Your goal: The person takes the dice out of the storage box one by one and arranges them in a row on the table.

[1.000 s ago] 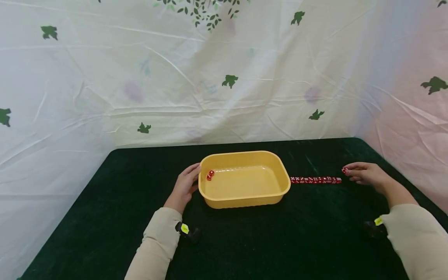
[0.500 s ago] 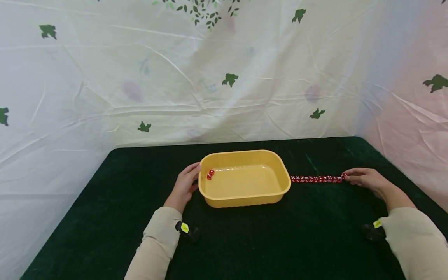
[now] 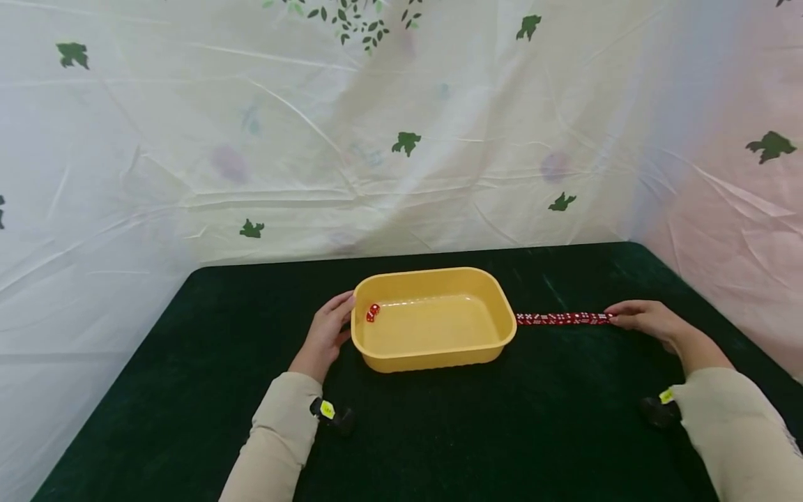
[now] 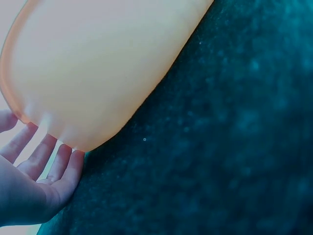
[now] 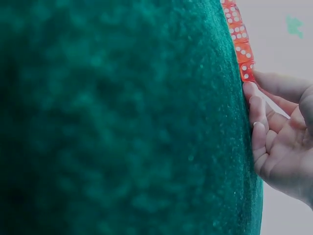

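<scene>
A yellow plastic basin (image 3: 433,361) stands mid-table in the head view, with two red dice (image 3: 373,313) by the left end of its floor. My left hand (image 3: 321,338) lies against the basin's left end; the left wrist view has its spread fingertips (image 4: 64,149) touching the outer wall. From the basin's right side a straight row of red dice (image 3: 560,318) with white pips runs rightward. At the row's right end my right hand (image 3: 652,326) pinches the last die (image 5: 247,71) between thumb and fingers, in line with the others.
A dark green cloth (image 3: 477,432) covers the table. Behind it and at both sides hangs a pale curtain (image 3: 301,139) printed with green leaf shapes. Dark wrist cameras (image 3: 341,420) jut out from both sleeves.
My right hand has brought a die leftward and down to the end of the row, which is now one die longer. The left hand has stayed on the basin.
</scene>
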`<state>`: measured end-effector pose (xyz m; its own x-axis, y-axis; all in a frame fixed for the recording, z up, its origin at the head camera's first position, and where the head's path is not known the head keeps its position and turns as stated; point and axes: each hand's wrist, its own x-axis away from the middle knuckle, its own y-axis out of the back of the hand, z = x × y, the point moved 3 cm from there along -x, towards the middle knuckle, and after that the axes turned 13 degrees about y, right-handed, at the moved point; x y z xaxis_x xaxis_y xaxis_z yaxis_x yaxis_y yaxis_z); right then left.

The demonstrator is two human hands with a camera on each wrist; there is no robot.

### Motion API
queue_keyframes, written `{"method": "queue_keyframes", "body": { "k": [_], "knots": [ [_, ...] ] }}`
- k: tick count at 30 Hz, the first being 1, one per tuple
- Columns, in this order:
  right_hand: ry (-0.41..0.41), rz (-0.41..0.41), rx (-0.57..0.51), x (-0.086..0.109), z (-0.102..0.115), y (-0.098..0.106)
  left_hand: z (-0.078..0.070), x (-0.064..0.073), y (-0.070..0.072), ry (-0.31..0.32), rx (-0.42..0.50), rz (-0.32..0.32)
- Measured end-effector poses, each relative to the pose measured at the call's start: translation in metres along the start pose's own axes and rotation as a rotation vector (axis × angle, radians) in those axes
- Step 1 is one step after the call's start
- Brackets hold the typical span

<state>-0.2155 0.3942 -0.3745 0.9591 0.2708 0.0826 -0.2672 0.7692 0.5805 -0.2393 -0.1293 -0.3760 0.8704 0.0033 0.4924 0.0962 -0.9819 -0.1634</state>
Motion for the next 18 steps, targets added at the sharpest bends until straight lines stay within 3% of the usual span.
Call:
{"method": "queue_keyframes", "body": {
  "k": [14,18],
  "knots": [
    [-0.014,0.031,-0.017,0.0005,0.0055,0.0016,0.0,0.0,0.0015,-0.005,0.007,0.004],
    [-0.044,0.035,-0.078,0.0028,0.0086,0.0067,0.0,-0.0005,0.0016,-0.005,0.009,0.008]
  ]
}}
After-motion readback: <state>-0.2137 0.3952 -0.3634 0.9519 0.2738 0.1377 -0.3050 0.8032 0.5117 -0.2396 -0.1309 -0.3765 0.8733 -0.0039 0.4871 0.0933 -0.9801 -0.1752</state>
